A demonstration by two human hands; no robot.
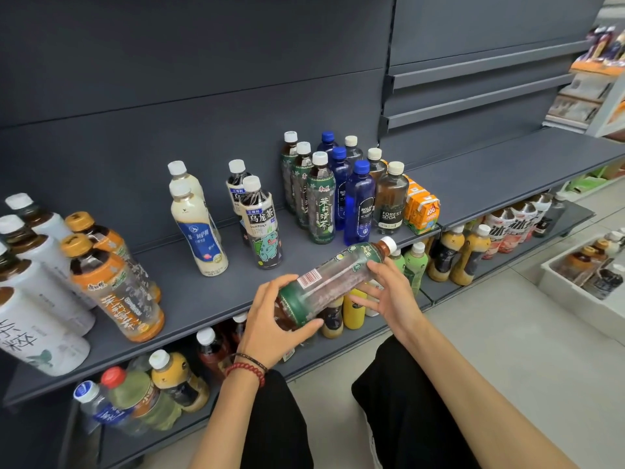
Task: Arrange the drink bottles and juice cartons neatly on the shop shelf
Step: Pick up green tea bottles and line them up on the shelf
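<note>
While the left hand [272, 321] grips the bottom of the tipped green bottle [333, 282], the right hand [389, 294] holds it between thumb and fingers

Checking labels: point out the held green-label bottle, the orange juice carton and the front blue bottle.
held green-label bottle [333, 275], head view, clear mid-body
orange juice carton [422, 211], head view, front face
front blue bottle [359, 204], head view, mid-body
</note>
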